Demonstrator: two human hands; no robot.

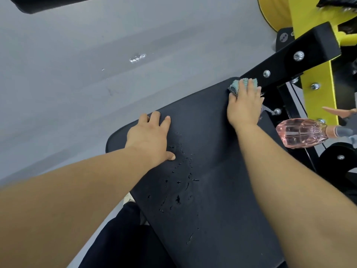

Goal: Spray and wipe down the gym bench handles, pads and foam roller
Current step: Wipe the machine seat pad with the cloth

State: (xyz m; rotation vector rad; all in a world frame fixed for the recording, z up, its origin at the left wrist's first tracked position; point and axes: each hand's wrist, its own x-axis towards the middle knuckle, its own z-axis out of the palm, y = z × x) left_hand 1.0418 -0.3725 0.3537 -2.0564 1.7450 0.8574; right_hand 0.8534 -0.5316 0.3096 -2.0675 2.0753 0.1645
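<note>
A: Hands, state?
B: Left hand [152, 136] released, fingers spread, lying flat on the black pad [208, 200] near its left edge. Right hand [244, 105] flat, fingers nearly straight, pressing a teal cloth [240, 84] onto the pad's far right corner; not clenched.
A: Pad surface?
B: Wet droplets [178, 199] mid-pad, just beside the left thumb and nearer the person.
A: Sprayer?
B: Pink spray bottle [301, 133] on its side off the pad's right edge, near the yellow frame [316, 80]; what it rests on, cannot tell.
</note>
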